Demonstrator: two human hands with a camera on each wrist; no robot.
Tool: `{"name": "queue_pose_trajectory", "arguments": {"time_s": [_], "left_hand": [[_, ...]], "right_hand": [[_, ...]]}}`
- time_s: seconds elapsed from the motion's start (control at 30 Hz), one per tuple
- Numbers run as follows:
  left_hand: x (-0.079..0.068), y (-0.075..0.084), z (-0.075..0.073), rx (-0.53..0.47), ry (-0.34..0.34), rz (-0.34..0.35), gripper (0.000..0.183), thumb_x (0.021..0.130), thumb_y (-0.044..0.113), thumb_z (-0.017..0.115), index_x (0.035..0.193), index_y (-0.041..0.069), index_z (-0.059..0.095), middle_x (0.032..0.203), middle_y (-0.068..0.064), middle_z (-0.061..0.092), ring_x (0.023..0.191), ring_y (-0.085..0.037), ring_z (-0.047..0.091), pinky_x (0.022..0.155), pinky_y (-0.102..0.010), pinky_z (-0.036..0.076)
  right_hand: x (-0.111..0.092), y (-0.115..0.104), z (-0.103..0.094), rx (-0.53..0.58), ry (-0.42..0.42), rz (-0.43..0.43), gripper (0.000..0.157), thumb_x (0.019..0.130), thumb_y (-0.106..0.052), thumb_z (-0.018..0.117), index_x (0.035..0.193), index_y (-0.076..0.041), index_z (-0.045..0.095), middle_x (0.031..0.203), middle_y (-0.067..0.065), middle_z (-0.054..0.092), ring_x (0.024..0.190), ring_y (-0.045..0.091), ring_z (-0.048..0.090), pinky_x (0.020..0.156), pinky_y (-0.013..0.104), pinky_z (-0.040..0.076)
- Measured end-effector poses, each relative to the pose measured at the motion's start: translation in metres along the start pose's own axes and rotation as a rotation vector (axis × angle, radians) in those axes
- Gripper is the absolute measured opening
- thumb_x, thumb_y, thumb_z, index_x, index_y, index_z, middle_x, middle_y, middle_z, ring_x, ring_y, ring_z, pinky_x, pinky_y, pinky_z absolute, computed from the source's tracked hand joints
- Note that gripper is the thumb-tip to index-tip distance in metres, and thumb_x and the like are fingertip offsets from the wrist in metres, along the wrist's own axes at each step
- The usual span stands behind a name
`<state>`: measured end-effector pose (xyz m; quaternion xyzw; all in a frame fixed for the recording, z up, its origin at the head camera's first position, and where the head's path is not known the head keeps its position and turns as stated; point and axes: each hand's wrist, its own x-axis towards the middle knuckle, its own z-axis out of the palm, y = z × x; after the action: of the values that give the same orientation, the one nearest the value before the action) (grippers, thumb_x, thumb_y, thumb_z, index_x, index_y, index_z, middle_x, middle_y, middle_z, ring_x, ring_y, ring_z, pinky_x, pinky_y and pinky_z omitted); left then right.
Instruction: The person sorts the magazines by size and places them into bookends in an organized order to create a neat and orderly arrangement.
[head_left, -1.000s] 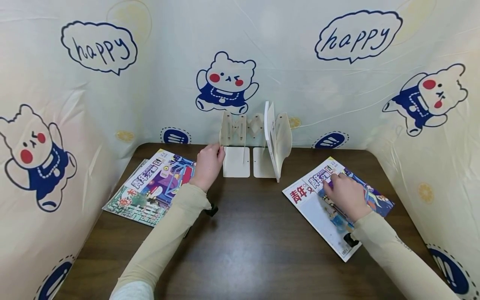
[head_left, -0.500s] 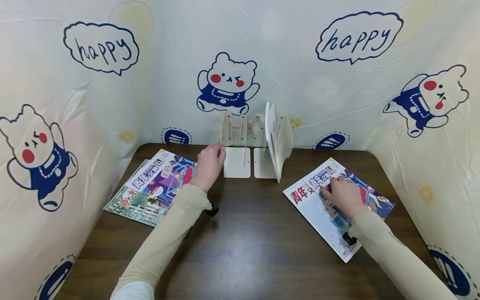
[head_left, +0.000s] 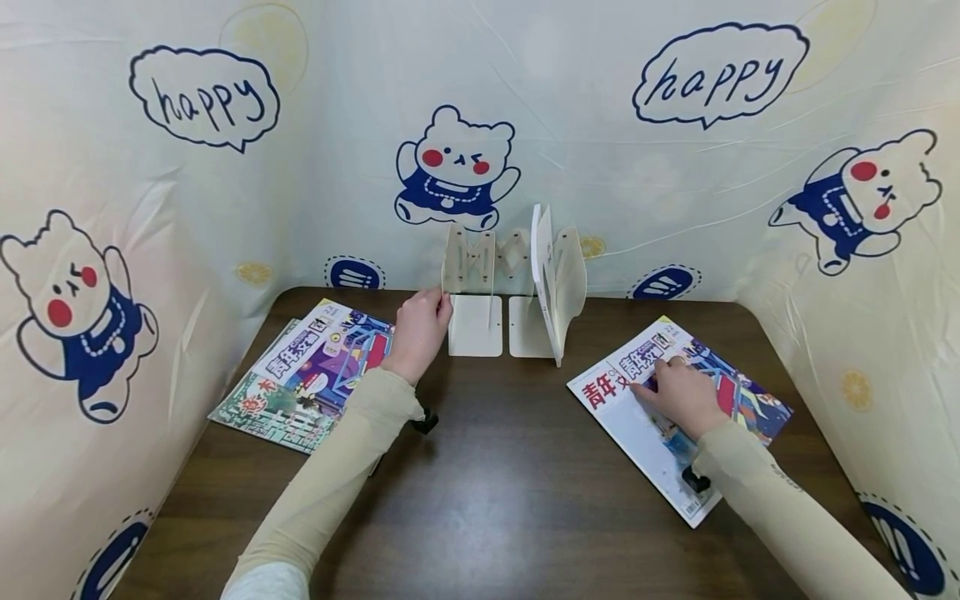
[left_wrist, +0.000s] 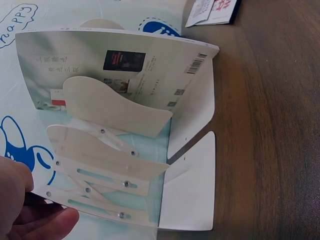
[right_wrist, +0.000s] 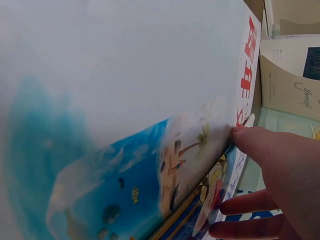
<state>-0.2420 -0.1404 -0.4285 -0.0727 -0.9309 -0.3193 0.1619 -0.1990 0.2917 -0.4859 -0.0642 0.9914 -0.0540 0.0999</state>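
Both hands are apart, one on each side of the desk (head_left: 465, 500): the right hand (head_left: 681, 396) lies over overlapping magazines with its thumb and fingers spread, clamped on nothing, and the left hand (head_left: 420, 332) pinches the left end of a white rack (head_left: 476, 327) between thumb and fingers. Nearest, a pale left sleeve (head_left: 322, 479) and a pale right sleeve (head_left: 787, 500) reach in from the near edge. Toward the right edge lie a white-covered magazine (head_left: 637, 442) with red lettering and, overlapping it, a purple magazine (head_left: 750, 404); the thumb touches the white cover near where the two meet, the fingers reach across the purple one. Toward the left edge a magazine pile (head_left: 300, 375) in purple and green lies askew, partly hidden by the left sleeve. Farther back, the rack stands at the middle of the far edge, its flat base plates toward the near side; a book (left_wrist: 165, 55) stands on edge, slightly tilted, in its right part. Behind the far edge hangs a pale cloth (head_left: 570, 58) printed with bears and "happy" bubbles.
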Motion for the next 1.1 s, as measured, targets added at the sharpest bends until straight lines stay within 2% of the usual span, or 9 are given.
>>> {"name": "queue_pose_trajectory", "arguments": {"time_s": [0.13, 0.3, 0.47, 0.7, 0.83, 0.93, 1.1], "left_hand": [[0.000, 0.000, 0.001, 0.006, 0.000, 0.001, 0.027, 0.109, 0.021, 0.056, 0.109, -0.001, 0.073, 0.089, -0.014, 0.068, 0.076, -0.026, 0.067, 0.070, -0.037, 0.062], [0.001, 0.000, 0.000, 0.006, -0.001, -0.001, 0.026, 0.108, 0.021, 0.057, 0.108, 0.000, 0.073, 0.088, -0.014, 0.068, 0.075, -0.026, 0.066, 0.069, -0.036, 0.062], [0.000, 0.000, 0.001, 0.001, -0.001, -0.004, 0.025, 0.108, 0.020, 0.057, 0.109, 0.001, 0.073, 0.088, -0.014, 0.068, 0.074, -0.026, 0.066, 0.070, -0.036, 0.063], [0.000, 0.000, 0.001, 0.000, 0.010, 0.007, 0.026, 0.108, 0.019, 0.058, 0.109, -0.001, 0.073, 0.090, -0.015, 0.069, 0.076, -0.027, 0.067, 0.071, -0.037, 0.063], [0.000, 0.000, 0.000, 0.001, 0.009, 0.007, 0.025, 0.108, 0.019, 0.058, 0.108, 0.000, 0.073, 0.090, -0.015, 0.069, 0.077, -0.027, 0.068, 0.072, -0.037, 0.063], [0.001, 0.001, 0.001, 0.000, 0.006, 0.003, 0.026, 0.108, 0.019, 0.058, 0.109, -0.001, 0.074, 0.091, -0.015, 0.070, 0.077, -0.027, 0.068, 0.072, -0.037, 0.063], [0.000, 0.001, 0.000, 0.002, 0.003, 0.000, 0.025, 0.108, 0.020, 0.058, 0.109, 0.000, 0.073, 0.091, -0.014, 0.069, 0.077, -0.027, 0.068, 0.073, -0.037, 0.063]], "right_hand": [[0.003, 0.000, 0.001, -0.004, -0.024, -0.009, 0.065, 0.097, -0.053, 0.068, 0.119, 0.007, 0.064, 0.099, 0.025, 0.066, 0.075, 0.032, 0.063, 0.077, 0.056, 0.058], [0.005, -0.001, 0.001, 0.006, -0.062, -0.003, 0.061, 0.097, -0.050, 0.068, 0.119, 0.007, 0.064, 0.098, 0.024, 0.067, 0.076, 0.032, 0.064, 0.080, 0.057, 0.059], [0.005, -0.004, 0.000, 0.020, -0.089, -0.001, 0.049, 0.098, -0.044, 0.070, 0.111, 0.003, 0.067, 0.092, 0.018, 0.068, 0.075, 0.030, 0.064, 0.079, 0.057, 0.059], [0.006, -0.010, 0.000, -0.035, -0.053, -0.101, 0.034, 0.099, -0.033, 0.068, 0.093, 0.000, 0.070, 0.073, 0.008, 0.065, 0.063, 0.022, 0.059, 0.070, 0.044, 0.060], [0.006, -0.012, 0.000, -0.048, -0.029, -0.127, 0.027, 0.097, -0.027, 0.068, 0.087, -0.002, 0.071, 0.070, 0.006, 0.064, 0.060, 0.020, 0.057, 0.066, 0.041, 0.058], [0.007, -0.013, 0.001, -0.047, -0.016, -0.106, 0.026, 0.096, -0.023, 0.067, 0.093, 0.002, 0.071, 0.075, 0.010, 0.066, 0.061, 0.022, 0.057, 0.065, 0.042, 0.058], [0.008, -0.011, 0.004, -0.066, 0.023, -0.063, 0.041, 0.097, -0.022, 0.065, 0.114, 0.015, 0.063, 0.089, 0.025, 0.066, 0.065, 0.028, 0.058, 0.064, 0.049, 0.060]]}}
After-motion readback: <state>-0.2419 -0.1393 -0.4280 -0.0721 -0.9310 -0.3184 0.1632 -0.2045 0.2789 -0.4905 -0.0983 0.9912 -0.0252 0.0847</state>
